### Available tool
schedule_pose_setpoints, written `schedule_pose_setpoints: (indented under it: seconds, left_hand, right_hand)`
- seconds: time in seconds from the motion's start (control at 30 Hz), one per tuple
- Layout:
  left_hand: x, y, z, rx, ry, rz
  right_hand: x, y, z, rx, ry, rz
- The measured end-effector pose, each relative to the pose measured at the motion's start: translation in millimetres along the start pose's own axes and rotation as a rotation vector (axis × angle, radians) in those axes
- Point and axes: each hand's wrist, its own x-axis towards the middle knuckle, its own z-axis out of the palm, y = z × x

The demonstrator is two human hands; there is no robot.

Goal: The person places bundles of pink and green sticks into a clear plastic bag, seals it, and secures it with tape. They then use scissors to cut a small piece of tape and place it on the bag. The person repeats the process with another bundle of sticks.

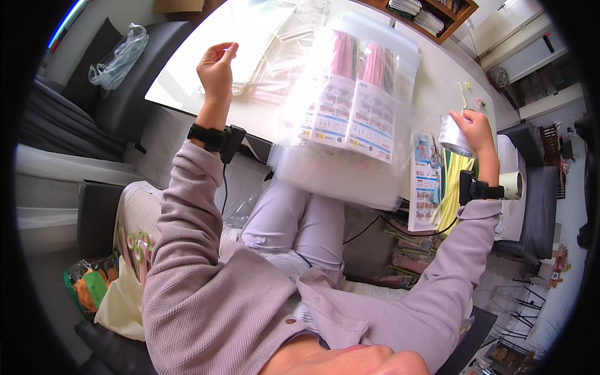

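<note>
My left hand (218,63) is raised over the table's left side, thumb and fingertips pinched together; whether something thin and clear is between them cannot be told. My right hand (476,130) grips a roll of tape (454,136) with a printed core at the table's right side. Between the hands lies a clear plastic bag (307,101) with printed sheets (349,117) and bundles of pink (343,54) and dark green strips inside. It rests on more clear bags (347,180) that overhang the table's near edge.
Clear plastic sleeves (272,91) lie on the white table (180,75) at left. Below my right hand are small scissors (433,157), yellow strips (452,180) and a printed sheet (418,213). A dark cable (408,229) hangs from my right wristband. Another roll (512,186) sits further right.
</note>
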Motion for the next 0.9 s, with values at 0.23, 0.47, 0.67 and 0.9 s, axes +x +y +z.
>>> schedule_pose_setpoints:
  seconds: [0.23, 0.47, 0.67, 0.9]
  left_hand:
    - [3.3, -29.8, 8.3, 0.059, 0.036, -0.040]
    - [2.4, -61.1, 5.7, 0.094, 0.028, -0.133]
    - [-3.0, -93.3, -4.9, 0.172, -0.024, -0.275]
    - [-17.3, -127.8, -12.4, 0.142, -0.082, -0.354]
  right_hand:
    - [15.4, 8.8, 19.4, 0.002, -0.005, -0.010]
    - [38.2, 10.4, 46.6, -0.163, -0.117, 0.029]
    - [45.0, 13.2, 75.6, -0.180, -0.162, 0.031]
    - [54.4, 16.8, 91.9, -0.221, -0.130, -0.042]
